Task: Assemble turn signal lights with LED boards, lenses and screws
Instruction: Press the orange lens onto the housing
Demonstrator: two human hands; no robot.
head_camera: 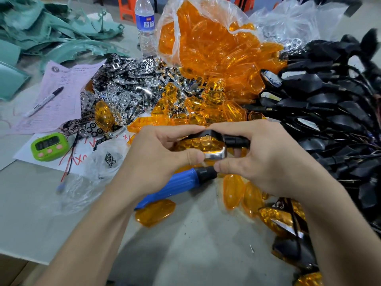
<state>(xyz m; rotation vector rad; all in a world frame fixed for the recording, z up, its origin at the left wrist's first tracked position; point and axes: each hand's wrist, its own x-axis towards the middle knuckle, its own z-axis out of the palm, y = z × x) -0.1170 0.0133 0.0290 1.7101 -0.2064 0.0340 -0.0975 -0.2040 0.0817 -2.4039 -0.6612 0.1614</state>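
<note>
Both hands hold one turn signal light (208, 144) at the middle of the view: a black housing with an orange lens and a chrome reflector edge. My left hand (156, 153) pinches its left side between thumb and fingers. My right hand (255, 153) grips its right side and black stalk, thumb under the chrome edge. Below the hands a blue-handled screwdriver (175, 186) lies on the table. A small clear bag of screws (110, 158) lies to the left.
A heap of orange lenses (210, 58) spills from a clear bag behind. Chrome reflectors (123, 93) lie left of it, black housings (329, 112) on the right, finished lights (284, 221) at lower right. A green timer (49, 146), marker (44, 102) and water bottle (145, 25) are at the left.
</note>
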